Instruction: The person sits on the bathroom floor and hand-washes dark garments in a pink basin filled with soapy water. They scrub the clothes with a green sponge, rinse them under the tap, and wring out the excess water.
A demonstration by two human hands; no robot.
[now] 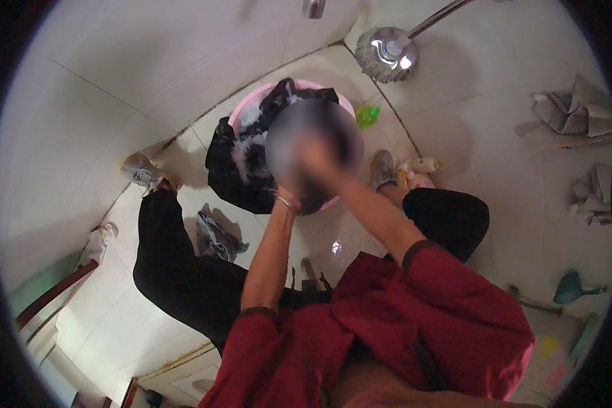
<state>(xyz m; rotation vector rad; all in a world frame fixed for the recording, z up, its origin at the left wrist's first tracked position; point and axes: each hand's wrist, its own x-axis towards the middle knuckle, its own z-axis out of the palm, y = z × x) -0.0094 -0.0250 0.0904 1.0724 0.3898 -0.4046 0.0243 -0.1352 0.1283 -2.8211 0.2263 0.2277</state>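
A pink basin (247, 102) stands on the tiled floor between my feet, filled with soaked black cloth (250, 196). White suds cling to the cloth, and part of it drapes over the basin's left and near rim. Both my hands reach into the basin, where a round blurred patch covers most of them. My right hand (320, 155) shows as a smeared shape over the cloth. Below and left of it, my left hand (289, 184) is mostly lost in the blur above a wrist with a bracelet. What the fingers grip cannot be made out.
A green object (368, 117) lies right of the basin, near a bottle (426, 164) by my right shoe. Crumpled grey cloth (218, 235) rests on the floor at left. A round metal fixture (387, 54) and a metal spout (313, 8) are near the walls. Grey cloths (574, 115) hang at right.
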